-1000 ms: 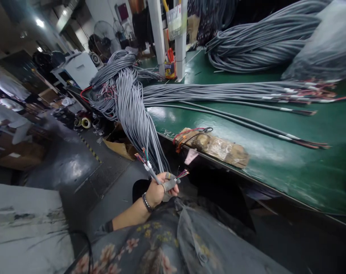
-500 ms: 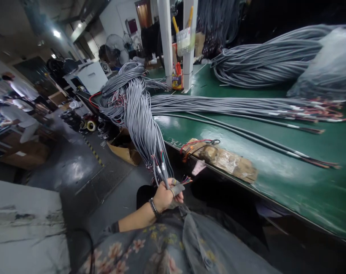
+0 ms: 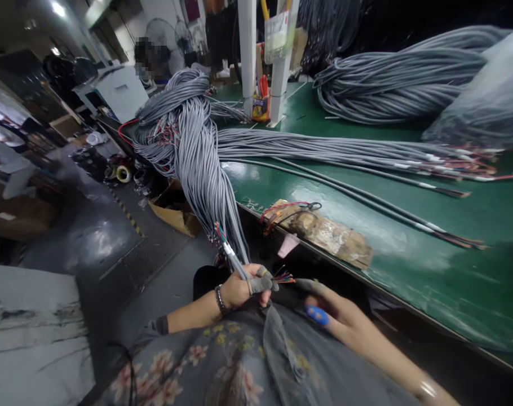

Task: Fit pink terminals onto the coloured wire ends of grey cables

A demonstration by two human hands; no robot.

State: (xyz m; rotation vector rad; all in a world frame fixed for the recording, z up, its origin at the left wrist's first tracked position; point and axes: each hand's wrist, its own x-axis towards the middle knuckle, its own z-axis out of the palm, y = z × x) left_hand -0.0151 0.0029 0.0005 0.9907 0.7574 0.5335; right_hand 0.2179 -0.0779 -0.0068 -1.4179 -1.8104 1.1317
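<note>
My left hand [image 3: 248, 286], with grey covers on some fingers, is closed round a grey cable [image 3: 236, 262]. Fanned coloured wire ends [image 3: 285, 278] stick out past its fingertips, and a white-banded cable end with bared wires points up behind the hand. My right hand [image 3: 330, 310] has come in from the right, thumb and forefinger apart. A blue wrap covers its thumb and a grey cover its forefinger, whose tip is close to the wire ends; whether they touch I cannot tell. Its other fingers are partly hidden. A thick bundle of grey cables [image 3: 206, 163] hangs over the bench edge.
On the green bench [image 3: 408, 225] lie a row of grey cables [image 3: 324, 145] and a tape-wrapped wooden block [image 3: 330, 237] near the edge. Coiled cables [image 3: 392, 84] lie at the back beside white posts [image 3: 248, 62]. An open cardboard box [image 3: 174, 217] stands on the floor.
My right hand has entered from the right and come up to the wire ends. My left hand keeps hold of the cable. The view has shifted slightly.
</note>
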